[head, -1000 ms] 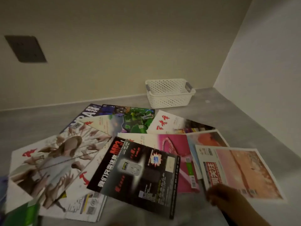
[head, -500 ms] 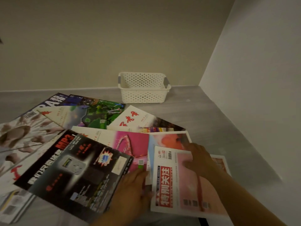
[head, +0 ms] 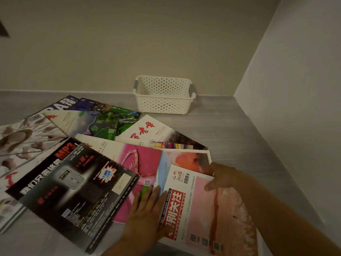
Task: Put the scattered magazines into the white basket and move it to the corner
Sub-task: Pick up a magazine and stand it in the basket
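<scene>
"Head view, biggest thing first: what carries it all?"

"The grey floor (head: 239, 137), running back to a corner between two walls. Across it the scattered magazines (head: 103, 126) overlap like a fan. None is in the basket yet."

"Which ones matter?"

"A black MP3 magazine (head: 73, 191) on the left. Right of it, nearest the person, is the red-titled magazine (head: 208, 209), lying partly over the covers behind it."

"And the white basket?"

"The white basket (head: 162, 106) stands upright by the back wall, beyond the spread. It is near the corner but short of it, and looks empty."

"The hands?"

"The right hand (head: 223, 178) pinches the red-titled magazine's far corner, thumb on the cover, fingers (head: 216, 169) curled at the edge. The left hand (head: 145, 213) lies flat with straight fingers (head: 156, 194) along its left edge, holding nothing."

"How should the person lift it well?"

"Probably by sliding the left fingers under that edge so both sides are carried. A limp cover held by one corner would likely sag and fan open. Raising it clear before carrying should avoid dragging its neighbours."
</scene>
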Available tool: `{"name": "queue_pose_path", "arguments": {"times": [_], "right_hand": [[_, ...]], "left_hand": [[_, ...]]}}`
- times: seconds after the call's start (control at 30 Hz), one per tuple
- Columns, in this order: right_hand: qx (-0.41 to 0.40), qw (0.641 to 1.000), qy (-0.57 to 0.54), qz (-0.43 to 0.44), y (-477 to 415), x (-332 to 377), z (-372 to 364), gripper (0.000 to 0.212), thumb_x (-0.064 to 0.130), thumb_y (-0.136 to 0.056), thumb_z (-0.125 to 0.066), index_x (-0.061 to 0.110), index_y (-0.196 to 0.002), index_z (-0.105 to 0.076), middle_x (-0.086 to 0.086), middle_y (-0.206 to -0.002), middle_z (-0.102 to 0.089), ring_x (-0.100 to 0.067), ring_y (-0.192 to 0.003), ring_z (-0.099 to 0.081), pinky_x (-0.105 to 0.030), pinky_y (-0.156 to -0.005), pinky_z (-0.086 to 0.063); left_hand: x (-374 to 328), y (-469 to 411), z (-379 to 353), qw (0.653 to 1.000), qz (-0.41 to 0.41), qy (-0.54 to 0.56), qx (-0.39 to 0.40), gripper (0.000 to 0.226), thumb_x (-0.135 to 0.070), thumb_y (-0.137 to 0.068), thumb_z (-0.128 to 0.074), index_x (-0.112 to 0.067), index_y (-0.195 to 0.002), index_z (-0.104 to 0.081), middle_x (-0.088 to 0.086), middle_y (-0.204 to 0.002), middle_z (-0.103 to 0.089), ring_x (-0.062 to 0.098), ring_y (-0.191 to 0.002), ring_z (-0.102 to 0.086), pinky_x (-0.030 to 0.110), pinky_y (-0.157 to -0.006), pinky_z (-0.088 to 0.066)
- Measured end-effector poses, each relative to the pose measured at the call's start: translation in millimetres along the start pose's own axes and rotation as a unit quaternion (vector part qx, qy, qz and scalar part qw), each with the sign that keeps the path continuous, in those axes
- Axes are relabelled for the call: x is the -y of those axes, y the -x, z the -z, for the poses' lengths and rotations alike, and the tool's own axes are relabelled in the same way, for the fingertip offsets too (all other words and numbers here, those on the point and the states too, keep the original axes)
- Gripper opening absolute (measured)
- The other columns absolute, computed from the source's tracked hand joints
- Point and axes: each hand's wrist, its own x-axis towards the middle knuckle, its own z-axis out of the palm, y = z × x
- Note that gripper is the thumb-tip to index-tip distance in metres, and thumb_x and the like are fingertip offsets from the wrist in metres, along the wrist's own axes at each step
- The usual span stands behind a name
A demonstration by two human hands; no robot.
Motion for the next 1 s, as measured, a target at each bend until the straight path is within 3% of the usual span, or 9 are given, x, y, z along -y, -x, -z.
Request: {"name": "queue_pose_path", "arguments": {"times": [0.07,0.13,0.23,0.4,0.47,0.53,0.63,0.77,1.0], "right_hand": [[0.041,0.999,-0.008,0.007,1.8,-0.4,6.2,0.039,0.022,-0.074,-0.070,0.019,-0.111,-0.056,-0.005,-0.119,-0.062,-0.018,-0.101,-0.058,-0.030,-0.090,-0.044],[0.067,0.997,0.021,0.005,5.3,0.0,12.2,0.041,0.023,-0.078,-0.066,0.015,-0.116,-0.055,-0.007,-0.121,-0.061,-0.020,-0.103,-0.058,-0.032,-0.094,-0.045],[0.076,0.997,-0.002,0.016,13.6,1.7,19.5,0.038,0.023,-0.082,-0.061,0.011,-0.118,-0.057,-0.010,-0.120,-0.062,-0.024,-0.105,-0.059,-0.033,-0.095,-0.045],[0.015,0.992,-0.102,0.071,31.7,7.2,41.5,0.028,0.016,-0.084,-0.059,0.008,-0.110,-0.062,-0.006,-0.101,-0.064,-0.013,-0.082,-0.061,-0.021,-0.075,-0.048],[-0.003,0.984,-0.156,0.091,36.5,7.9,53.6,0.021,0.016,-0.083,-0.060,0.010,-0.103,-0.064,-0.002,-0.092,-0.065,-0.002,-0.066,-0.062,-0.013,-0.063,-0.049],[-0.022,0.971,-0.212,0.113,37.5,9.1,65.5,0.015,0.014,-0.083,-0.060,0.011,-0.097,-0.066,0.000,-0.083,-0.067,0.002,-0.057,-0.064,-0.010,-0.056,-0.049],[-0.054,0.948,-0.275,0.147,30.8,17.6,82.7,0.015,0.010,-0.083,-0.059,0.008,-0.095,-0.067,0.002,-0.077,-0.070,-0.003,-0.061,-0.067,-0.012,-0.057,-0.050],[-0.106,0.909,-0.356,0.190,9.7,40.4,103.0,0.015,0.007,-0.083,-0.057,0.011,-0.093,-0.068,-0.001,-0.083,-0.071,-0.007,-0.070,-0.068,-0.015,-0.063,-0.054],[-0.200,0.832,-0.467,0.222,-40.3,89.8,146.3,0.016,0.012,-0.084,-0.056,0.017,-0.092,-0.069,0.000,-0.084,-0.072,-0.016,-0.078,-0.069,-0.027,-0.068,-0.055]], "left_hand": [[-3.3,1.9,5.0,0.999,-0.003,0.011,0.035,0.096,-0.083,-0.045,-0.050,-0.021,-0.118,-0.056,0.004,-0.121,-0.062,0.021,-0.114,-0.056,0.035,-0.108,0.019],[-0.1,-2.6,0.5,0.997,0.016,0.076,0.016,0.101,-0.075,-0.064,-0.043,-0.019,-0.139,-0.006,0.007,-0.150,-0.011,0.022,-0.137,-0.004,0.030,-0.095,0.040],[2.6,-8.5,-11.6,0.993,0.012,0.114,-0.011,0.097,-0.067,-0.074,-0.040,-0.025,-0.136,0.021,-0.004,-0.152,0.016,0.011,-0.125,0.030,0.035,-0.101,0.029],[7.6,-17.9,-1.0,0.979,0.033,0.176,-0.095,0.088,-0.058,-0.076,-0.048,-0.028,-0.141,0.003,-0.008,-0.153,-0.013,0.012,-0.141,-0.001,0.032,-0.111,0.009],[13.1,-22.9,12.9,0.954,0.039,0.274,-0.112,0.080,-0.046,-0.078,-0.054,-0.030,-0.140,-0.007,-0.007,-0.143,-0.035,0.013,-0.135,-0.028,0.033,-0.114,-0.017],[20.5,-28.1,32.9,0.884,0.039,0.450,-0.117,0.058,-0.029,-0.081,-0.059,-0.033,-0.130,-0.029,-0.017,-0.115,-0.057,-0.001,-0.105,-0.056,0.020,-0.091,-0.049],[42.5,-43.1,62.3,0.793,0.095,0.586,-0.140,0.026,-0.012,-0.082,-0.059,-0.035,-0.091,-0.053,-0.013,-0.085,-0.066,-0.005,-0.068,-0.065,0.012,-0.055,-0.052],[78.1,-68.4,107.9,0.677,0.132,0.704,-0.167,0.010,-0.004,-0.080,-0.060,-0.013,-0.085,-0.062,0.010,-0.085,-0.070,0.021,-0.077,-0.067,0.026,-0.059,-0.056],[104.3,-123.7,171.2,0.693,0.096,0.693,-0.177,0.020,0.004,-0.080,-0.056,-0.015,-0.080,-0.063,0.010,-0.093,-0.067,0.022,-0.082,-0.064,0.032,-0.071,-0.052]]}}
